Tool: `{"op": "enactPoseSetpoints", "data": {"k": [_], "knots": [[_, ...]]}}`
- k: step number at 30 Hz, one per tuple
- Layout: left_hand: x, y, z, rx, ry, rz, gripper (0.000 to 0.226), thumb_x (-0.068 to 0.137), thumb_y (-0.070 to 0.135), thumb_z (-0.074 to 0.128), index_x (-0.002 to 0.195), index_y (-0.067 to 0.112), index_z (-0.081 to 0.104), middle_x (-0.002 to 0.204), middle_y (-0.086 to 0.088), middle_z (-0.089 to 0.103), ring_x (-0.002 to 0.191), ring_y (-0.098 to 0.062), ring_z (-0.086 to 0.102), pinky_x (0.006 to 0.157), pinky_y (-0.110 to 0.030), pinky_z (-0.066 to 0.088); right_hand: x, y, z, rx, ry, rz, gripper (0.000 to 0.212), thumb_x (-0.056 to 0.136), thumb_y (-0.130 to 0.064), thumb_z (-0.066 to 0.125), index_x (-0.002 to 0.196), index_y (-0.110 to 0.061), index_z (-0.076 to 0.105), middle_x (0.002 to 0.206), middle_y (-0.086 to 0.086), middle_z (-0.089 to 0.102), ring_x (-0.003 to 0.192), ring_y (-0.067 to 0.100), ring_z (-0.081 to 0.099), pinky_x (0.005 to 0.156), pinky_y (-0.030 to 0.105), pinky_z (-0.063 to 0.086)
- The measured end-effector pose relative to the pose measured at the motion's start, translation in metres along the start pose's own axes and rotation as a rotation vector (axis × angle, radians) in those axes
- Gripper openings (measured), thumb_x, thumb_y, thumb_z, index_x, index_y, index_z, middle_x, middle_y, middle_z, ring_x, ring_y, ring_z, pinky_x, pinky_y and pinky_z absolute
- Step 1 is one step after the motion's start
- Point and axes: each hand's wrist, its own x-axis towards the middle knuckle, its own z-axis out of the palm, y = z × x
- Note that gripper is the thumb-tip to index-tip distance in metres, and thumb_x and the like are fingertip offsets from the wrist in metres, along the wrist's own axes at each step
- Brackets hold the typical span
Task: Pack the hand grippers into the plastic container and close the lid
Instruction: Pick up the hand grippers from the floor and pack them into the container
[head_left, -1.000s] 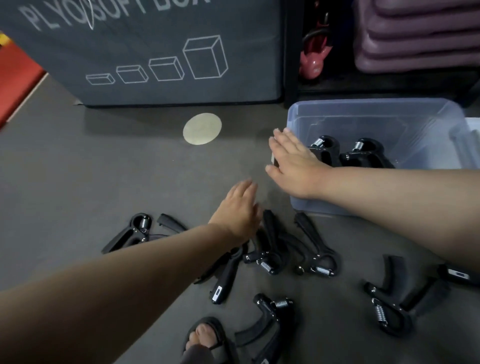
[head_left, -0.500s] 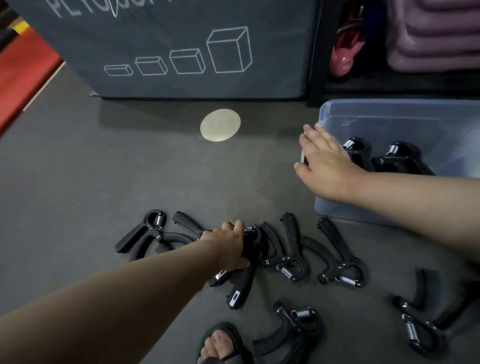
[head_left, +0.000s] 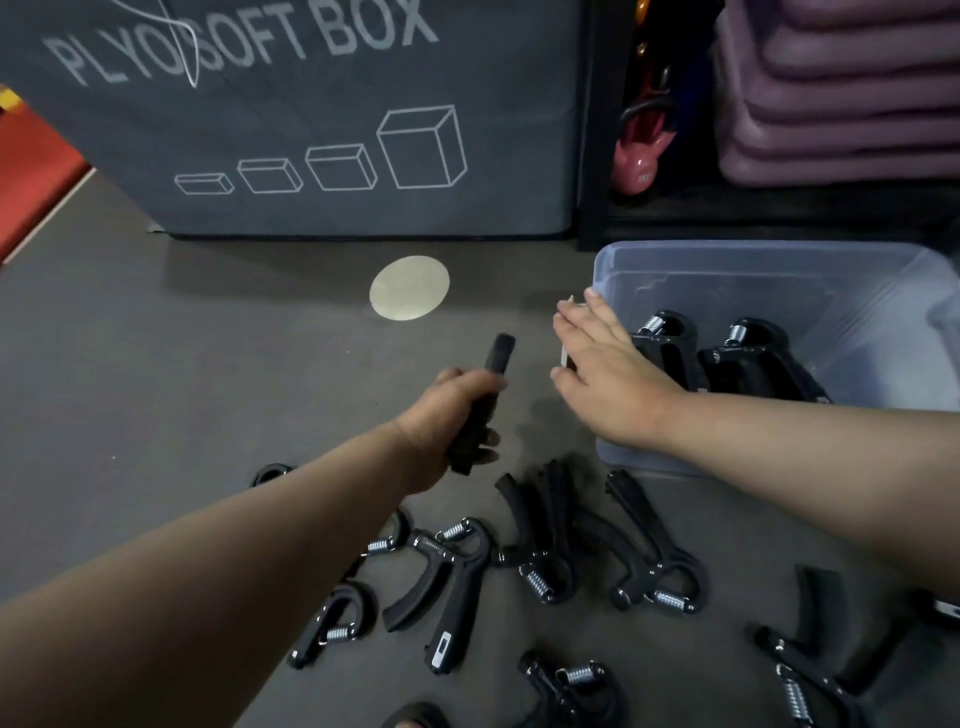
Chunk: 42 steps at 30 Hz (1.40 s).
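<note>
Black spring-loaded hand grippers (head_left: 457, 597), translucent container (head_left: 753, 280)

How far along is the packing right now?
Early. Two packed grippers lie in the container. The left hand grips a third gripper; the right hand rests against the container's edge. At least seven loose grippers lie unpacked on the floor, and the lid is not on.
</note>
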Motion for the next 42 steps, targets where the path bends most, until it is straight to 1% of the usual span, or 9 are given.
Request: {"op": "enactPoseSetpoints", "data": {"k": [4,7,11,16,22,25,28,31,42], "knots": [[-0.006,0.033,0.019,-0.393,-0.179,0.011,0.035,0.092,0.041,0.047,0.104,0.009,0.057,0.078,-0.011,0.055,0.055,-0.023,0.047,0.056,-0.030,0.035,0.002,0.004,-0.006,0.123,-0.007,-0.014,0.057,0.103,-0.028,0.039,0.155,-0.012,0.024,0.164,-0.009,0.009,0.147,0.002,-0.018,0.115,0.022,-0.005],[-0.008,0.044,0.035,-0.500,-0.134,0.085,0.032,0.097,0.027,0.042,0.113,0.006,0.060,0.088,-0.015,0.060,0.058,-0.023,0.052,0.055,-0.030,0.039,0.001,0.000,-0.017,0.369,-0.006,0.028,0.046,0.104,-0.030,0.039,0.145,-0.009,0.043,0.160,-0.009,0.023,0.148,0.002,-0.007,0.112,0.019,0.001],[-0.006,0.048,0.055,-0.176,0.024,0.326,0.044,0.096,0.000,0.045,0.134,0.021,0.053,0.103,-0.004,0.068,0.078,-0.014,0.067,0.060,-0.025,0.050,-0.003,-0.001,-0.037,0.702,0.088,0.152,0.051,0.102,-0.051,0.033,0.142,-0.023,0.049,0.137,-0.018,0.044,0.135,0.000,0.034,0.109,0.021,0.020],[-0.003,0.052,0.080,0.014,0.126,0.500,0.064,0.094,0.002,0.057,0.145,0.036,0.036,0.116,0.005,0.064,0.102,-0.008,0.066,0.079,-0.026,0.055,-0.011,0.019,-0.052,0.650,0.113,0.143,0.037,0.093,-0.045,0.058,0.125,-0.026,0.056,0.117,-0.009,0.067,0.108,0.009,0.063,0.099,0.036,0.049],[-0.002,0.064,0.111,0.081,-0.039,0.589,0.082,0.089,-0.016,0.047,0.148,0.037,0.027,0.126,-0.008,0.056,0.101,-0.006,0.061,0.086,-0.022,0.050,-0.023,0.053,-0.064,0.542,0.303,0.259,0.031,0.098,-0.032,0.052,0.127,-0.021,0.048,0.100,-0.003,0.067,0.088,0.013,0.065,0.083,0.033,0.052],[-0.004,0.058,0.123,0.367,-0.012,0.681,0.080,0.087,-0.011,0.043,0.148,0.039,0.028,0.129,0.009,0.057,0.114,0.004,0.052,0.095,-0.011,0.040,-0.029,0.070,-0.070,0.514,0.433,0.399,0.031,0.103,-0.025,0.040,0.132,-0.015,0.041,0.095,0.005,0.062,0.075,0.018,0.058,0.065,0.029,0.040],[0.000,0.046,0.128,0.586,0.140,0.700,0.072,0.086,-0.006,0.036,0.146,0.033,0.036,0.141,0.014,0.046,0.137,-0.013,0.034,0.116,-0.030,0.031,-0.037,0.088,-0.074,0.412,0.383,0.526,0.031,0.102,-0.025,0.037,0.128,-0.008,0.040,0.098,0.012,0.061,0.079,0.024,0.058,0.066,0.032,0.037],[0.007,0.034,0.131,0.841,0.166,0.712,0.067,0.088,-0.006,0.034,0.150,0.018,0.032,0.159,0.003,0.025,0.149,-0.011,0.006,0.117,-0.018,-0.004,-0.042,0.095,-0.072,0.332,0.289,0.561,0.034,0.101,-0.031,0.041,0.129,-0.011,0.038,0.089,0.010,0.062,0.080,0.029,0.061,0.072,0.037,0.046],[0.016,0.022,0.128,0.842,0.198,0.782,0.064,0.086,-0.010,0.032,0.146,0.011,0.039,0.160,0.001,0.025,0.149,-0.009,0.007,0.110,-0.005,-0.008,-0.021,0.074,-0.045,0.456,0.135,0.641,0.036,0.102,-0.037,0.040,0.121,-0.006,0.039,0.104,0.016,0.062,0.094,0.029,0.060,0.087,0.039,0.047]]}}
